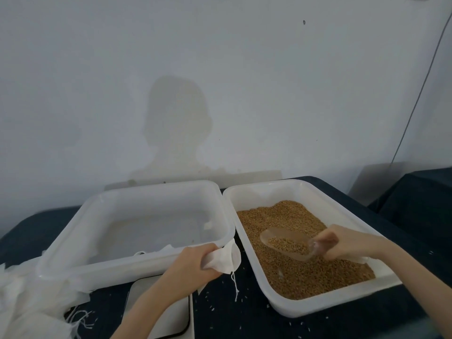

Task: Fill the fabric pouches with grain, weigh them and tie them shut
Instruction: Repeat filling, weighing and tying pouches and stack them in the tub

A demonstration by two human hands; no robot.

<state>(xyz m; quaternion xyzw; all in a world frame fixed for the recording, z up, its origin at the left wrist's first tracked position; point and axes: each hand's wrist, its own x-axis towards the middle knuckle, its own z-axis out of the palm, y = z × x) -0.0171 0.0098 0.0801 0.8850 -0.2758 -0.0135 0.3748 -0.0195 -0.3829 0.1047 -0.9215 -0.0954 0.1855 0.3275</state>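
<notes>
Scoop, bowl leftward, handle rightward.

left tub: white plastic, smooth, semi-gloss. right tub: the same white plastic. scoop: clear plastic, glossy. grain: golden-brown, granular, matt. pouch: white woven cloth, matt, with a frayed drawstring. spare pouches: the same cloth. desk: dark cloth covering, matt. scale: smooth white top.

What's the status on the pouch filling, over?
Left hand grips pouch. Right hand holds scoop, loaded, over grain. Nothing blocking.
</notes>
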